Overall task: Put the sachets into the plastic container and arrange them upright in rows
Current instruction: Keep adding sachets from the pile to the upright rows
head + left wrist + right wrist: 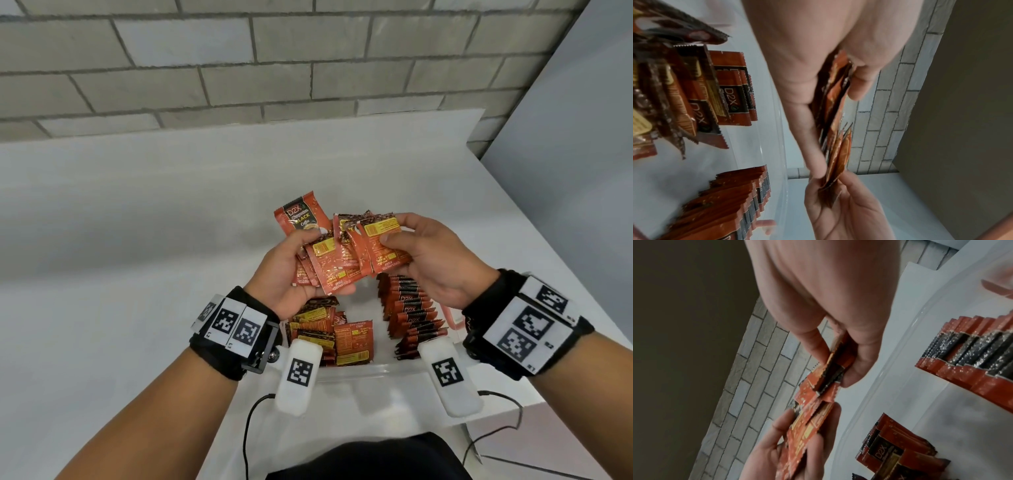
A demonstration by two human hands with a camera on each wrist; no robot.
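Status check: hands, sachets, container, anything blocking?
Left hand and right hand both grip a fanned bunch of sachets above the plastic container. Upright row on its right side, looser sachets on the left. Nothing blocking.

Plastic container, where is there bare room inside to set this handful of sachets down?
The bare strip of the plastic container floor between the upright row on the right and the loose pile on the left. Both sides are crowded; the left hand and right hand hold sachets above.
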